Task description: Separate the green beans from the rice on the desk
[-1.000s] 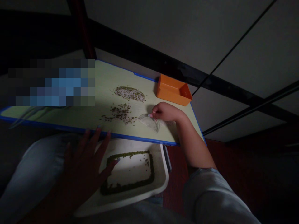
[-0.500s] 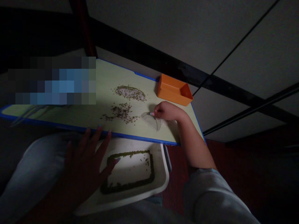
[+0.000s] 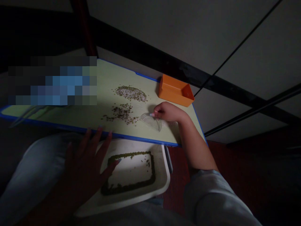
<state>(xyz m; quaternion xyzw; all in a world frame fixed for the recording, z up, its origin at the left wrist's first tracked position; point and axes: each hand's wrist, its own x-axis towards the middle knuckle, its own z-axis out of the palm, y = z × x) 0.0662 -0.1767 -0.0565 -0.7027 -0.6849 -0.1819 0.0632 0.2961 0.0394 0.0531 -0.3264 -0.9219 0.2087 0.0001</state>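
Note:
In my right hand (image 3: pixel 164 112) a clear plastic protractor (image 3: pixel 151 122) is pinched between thumb and fingers, its curved edge towards me. It is low over the board (image 3: pixel 103 78), which is pale yellow with a blue rim; I cannot tell if it touches. Left of it lies a loose scatter of small dark and greenish grains (image 3: pixel 122 113), with a denser pile of pale and green grains (image 3: pixel 131 93) behind. My left hand (image 3: pixel 87 160) is open, fingers spread, with fingertips at the board's near edge and the thumb over a white basin (image 3: pixel 166 179).
Dark green grains (image 3: pixel 129 189) line the inner edge of the basin's floor. An orange box (image 3: pixel 176 95) stands at the board's far right corner. Pale grains (image 3: pixel 170 123) lie beside my right wrist. A blurred patch (image 3: pixel 61 84) covers the board's left part. Pale panels (image 3: pixel 188 40) rise behind.
My right hand has shifted slightly left with the protractor, whose angle has changed a little. My left hand has stayed where it was.

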